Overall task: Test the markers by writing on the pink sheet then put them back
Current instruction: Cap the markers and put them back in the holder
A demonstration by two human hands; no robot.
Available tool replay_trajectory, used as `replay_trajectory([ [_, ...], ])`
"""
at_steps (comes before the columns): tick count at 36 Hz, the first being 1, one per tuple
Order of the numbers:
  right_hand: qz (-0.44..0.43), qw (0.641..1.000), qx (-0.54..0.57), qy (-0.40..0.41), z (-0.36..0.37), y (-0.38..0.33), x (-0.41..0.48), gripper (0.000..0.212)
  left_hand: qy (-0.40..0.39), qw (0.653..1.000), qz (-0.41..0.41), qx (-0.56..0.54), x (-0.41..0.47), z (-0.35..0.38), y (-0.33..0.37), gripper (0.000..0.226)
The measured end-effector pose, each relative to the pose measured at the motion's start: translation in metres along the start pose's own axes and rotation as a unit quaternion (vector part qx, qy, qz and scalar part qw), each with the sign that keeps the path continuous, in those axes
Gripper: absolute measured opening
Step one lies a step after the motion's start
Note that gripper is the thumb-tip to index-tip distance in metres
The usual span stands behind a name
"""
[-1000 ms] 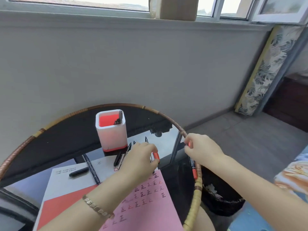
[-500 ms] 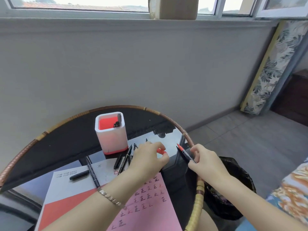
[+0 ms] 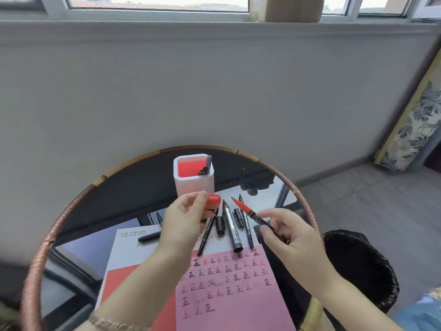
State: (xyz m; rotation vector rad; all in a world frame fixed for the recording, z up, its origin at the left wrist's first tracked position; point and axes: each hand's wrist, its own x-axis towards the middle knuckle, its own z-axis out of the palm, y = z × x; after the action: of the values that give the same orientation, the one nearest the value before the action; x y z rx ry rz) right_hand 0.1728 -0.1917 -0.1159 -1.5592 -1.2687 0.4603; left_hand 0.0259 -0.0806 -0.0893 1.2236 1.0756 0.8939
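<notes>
Both forearms are cut off by the lower edge, and the bracelet (image 3: 107, 321) on the left wrist is only half in view. Nearest on the table (image 3: 124, 197) lies the pink sheet (image 3: 233, 304), its bottom cut off, filled with rows of one small character in red and black, some smeared and hard to read. Above it the right hand (image 3: 290, 236) pinches the black barrel of an uncapped red marker (image 3: 251, 214), red tip pointing up-left, lower barrel hidden in the fingers (image 3: 270, 212). The left hand (image 3: 183, 223) grips the red cap (image 3: 213, 201), apart from the tip, and hides part of the dark markers behind. A silver marker (image 3: 232, 231) lies between the hands. Farther back stands a white pen holder (image 3: 193, 181), red inside.
</notes>
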Motion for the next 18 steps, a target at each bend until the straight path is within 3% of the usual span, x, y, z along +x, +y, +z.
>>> replay_trajectory([
  [12,-0.035,0.999,-0.004,0.002,0.021,-0.019,0.001,0.018,0.015,0.999,0.042,-0.015,-0.010,-0.022,0.001,0.020],
  [15,-0.037,0.999,-0.010,0.006,0.020,-0.018,0.001,0.027,0.012,0.999,0.043,-0.011,-0.011,-0.023,0.000,0.020],
  [18,-0.037,0.999,-0.019,0.004,0.020,-0.018,0.001,0.018,0.007,0.999,0.053,-0.003,-0.012,-0.023,-0.001,0.020],
])
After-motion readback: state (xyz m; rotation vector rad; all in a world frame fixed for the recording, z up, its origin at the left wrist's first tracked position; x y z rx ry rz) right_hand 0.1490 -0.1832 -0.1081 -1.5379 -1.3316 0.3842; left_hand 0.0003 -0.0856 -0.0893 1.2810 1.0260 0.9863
